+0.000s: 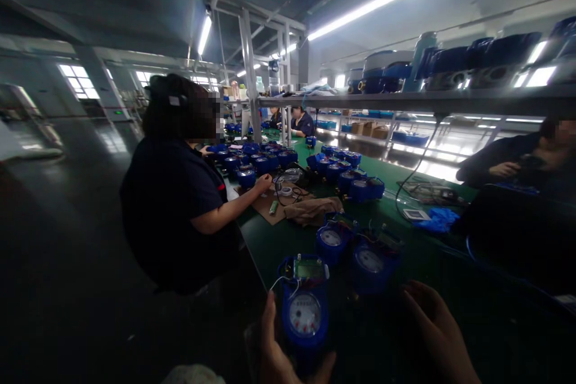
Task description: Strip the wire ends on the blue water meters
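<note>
In my left hand (276, 348) is a blue water meter (306, 315) with a round white dial and a green circuit board with a small display at its far end. My fingers and thumb wrap around its sides, and thin white wires loop out by the board. My right hand (438, 330) is over the dark table at the right, its fingers loosely bent and apart, with nothing visible in them. Two more blue water meters with exposed boards, one (332, 239) and a darker one (369, 261), stand just beyond, between my hands.
A co-worker (180, 192) sits at the left, an arm reaching over the green table (265, 252). A brown cloth (312, 211) and cardboard lie ahead, with several blue meters (342, 171) behind. Blue plastic (436, 219) and a cable lie right; a shelf (427, 102) hangs above.
</note>
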{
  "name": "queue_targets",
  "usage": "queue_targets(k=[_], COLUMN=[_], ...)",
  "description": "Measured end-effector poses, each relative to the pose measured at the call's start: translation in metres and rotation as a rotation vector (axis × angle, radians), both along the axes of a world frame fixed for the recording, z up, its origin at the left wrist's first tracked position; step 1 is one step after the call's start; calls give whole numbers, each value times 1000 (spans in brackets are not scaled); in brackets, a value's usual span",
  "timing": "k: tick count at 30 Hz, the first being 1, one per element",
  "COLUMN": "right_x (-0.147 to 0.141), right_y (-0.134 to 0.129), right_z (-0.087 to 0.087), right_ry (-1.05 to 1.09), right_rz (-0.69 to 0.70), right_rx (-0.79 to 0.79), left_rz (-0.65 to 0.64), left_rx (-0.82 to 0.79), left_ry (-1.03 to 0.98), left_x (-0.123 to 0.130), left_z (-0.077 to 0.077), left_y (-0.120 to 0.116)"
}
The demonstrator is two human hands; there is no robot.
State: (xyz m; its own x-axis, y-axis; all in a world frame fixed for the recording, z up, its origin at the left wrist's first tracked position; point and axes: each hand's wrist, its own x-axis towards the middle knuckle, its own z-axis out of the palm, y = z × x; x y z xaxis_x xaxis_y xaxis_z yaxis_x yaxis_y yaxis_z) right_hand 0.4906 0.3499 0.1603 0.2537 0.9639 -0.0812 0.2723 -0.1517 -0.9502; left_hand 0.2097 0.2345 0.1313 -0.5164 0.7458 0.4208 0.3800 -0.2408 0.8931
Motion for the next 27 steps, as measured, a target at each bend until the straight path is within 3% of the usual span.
queue_targets(k=[3,7,12,15,18,22,27], right_x=[-1,0,2,3,3,2,-1], right_y=[-1,0,2,3,4,5,3], right_z=[2,-1,-6,-7,-8,-8,-3], right_ry=[21,23,19,22,14,-18,-40], right_rz=[4,29,38,47,51,64,86], right_rx=[-20,-16,-7,-5,10,33,34], left_rz=[47,68,160,165,100,-71,-255], left_rx=[-82,-76,-68,-180,-290,-303,-259], left_ry=[-33,-58,-9,9,50,163,213], left_x=[7,8,-4,-23,-52,-99,-142], left_z=[-21,-33,-32,-20,1,22,23], left_y=[16,19,13,22,56,131,212])
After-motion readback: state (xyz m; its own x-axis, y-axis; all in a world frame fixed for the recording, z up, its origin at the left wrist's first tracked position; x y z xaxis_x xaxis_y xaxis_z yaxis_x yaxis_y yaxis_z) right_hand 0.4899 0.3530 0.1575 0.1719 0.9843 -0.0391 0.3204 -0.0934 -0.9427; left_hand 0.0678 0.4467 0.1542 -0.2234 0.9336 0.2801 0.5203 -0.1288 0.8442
